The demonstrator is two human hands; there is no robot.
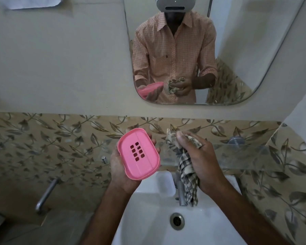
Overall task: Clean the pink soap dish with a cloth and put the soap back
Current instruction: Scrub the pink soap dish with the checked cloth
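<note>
left hand (120,167): under the dish, fingers curled around its far edge, gripping it.
pink soap dish (139,154): tilted, slotted face up, held above the sink (148,223).
white bar (163,183): on the sink ledge, just left of the tap (181,193).
cloth (186,168): checked, bunched, tail hanging by the tap.
right hand (200,160): fingers clamped on the cloth, near the dish, not touching.

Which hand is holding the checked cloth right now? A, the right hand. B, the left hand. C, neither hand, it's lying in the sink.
A: the right hand grips the checked cloth, which hangs above the sink, while the left hand holds the pink soap dish.
</note>
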